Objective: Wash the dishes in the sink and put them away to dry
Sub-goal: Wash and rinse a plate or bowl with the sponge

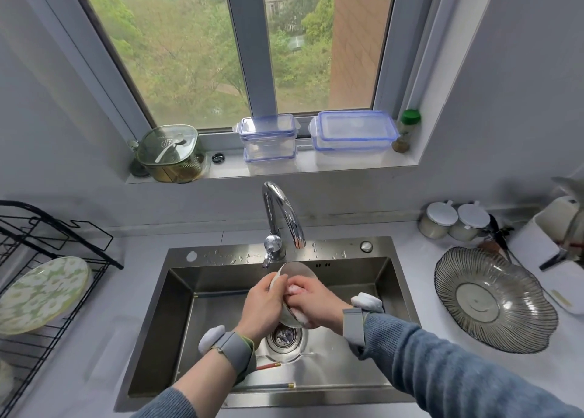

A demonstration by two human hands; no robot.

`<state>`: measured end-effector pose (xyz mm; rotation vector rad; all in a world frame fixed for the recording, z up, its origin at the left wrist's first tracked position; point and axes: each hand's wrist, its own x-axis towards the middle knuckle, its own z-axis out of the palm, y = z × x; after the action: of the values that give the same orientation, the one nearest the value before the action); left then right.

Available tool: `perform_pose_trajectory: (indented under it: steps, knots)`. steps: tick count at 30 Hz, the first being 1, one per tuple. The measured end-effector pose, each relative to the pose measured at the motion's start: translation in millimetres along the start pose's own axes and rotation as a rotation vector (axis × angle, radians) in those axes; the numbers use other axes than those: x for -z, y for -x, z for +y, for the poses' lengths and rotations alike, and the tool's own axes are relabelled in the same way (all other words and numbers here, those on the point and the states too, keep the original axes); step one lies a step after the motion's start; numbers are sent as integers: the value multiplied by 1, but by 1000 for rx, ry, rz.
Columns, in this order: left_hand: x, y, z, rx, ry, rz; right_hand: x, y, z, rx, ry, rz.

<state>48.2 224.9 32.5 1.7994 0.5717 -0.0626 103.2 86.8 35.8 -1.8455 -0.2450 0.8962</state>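
Observation:
Over the steel sink [177,307], my left hand [264,304] grips a grey bowl [298,272] by its rim and holds it tilted on edge under the faucet [282,218]. My right hand [311,300] presses a foamy white sponge [295,291] against the bowl, fingers curled round it. A pair of chopsticks [275,375] lies on the sink floor near the drain [284,337], partly hidden by my left wrist. No water stream is visible.
A black wire drying rack [47,250] at the left holds a green floral plate [42,294]. On the counter to the right lies a ribbed glass dish [493,297], with lidded jars [452,221] and a white holder behind it. Plastic containers [354,133] line the windowsill.

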Motion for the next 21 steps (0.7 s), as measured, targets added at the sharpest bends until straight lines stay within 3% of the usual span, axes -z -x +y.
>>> perform_pose_trajectory:
  steps: [4, 10, 15, 21]
  knots:
    - [12, -3, 0, 0, 5, 50, 10, 13, 6, 7, 78, -47]
    - [27, -5, -1, -41, 30, 140, 34, 22, 19, -28, 310, 176]
    - [31, 1, 4, -53, 28, 124, 49, 12, 36, -77, 522, 344]
    - [27, 13, 6, 79, 125, 105, 49, 8, 55, -105, 496, 443]
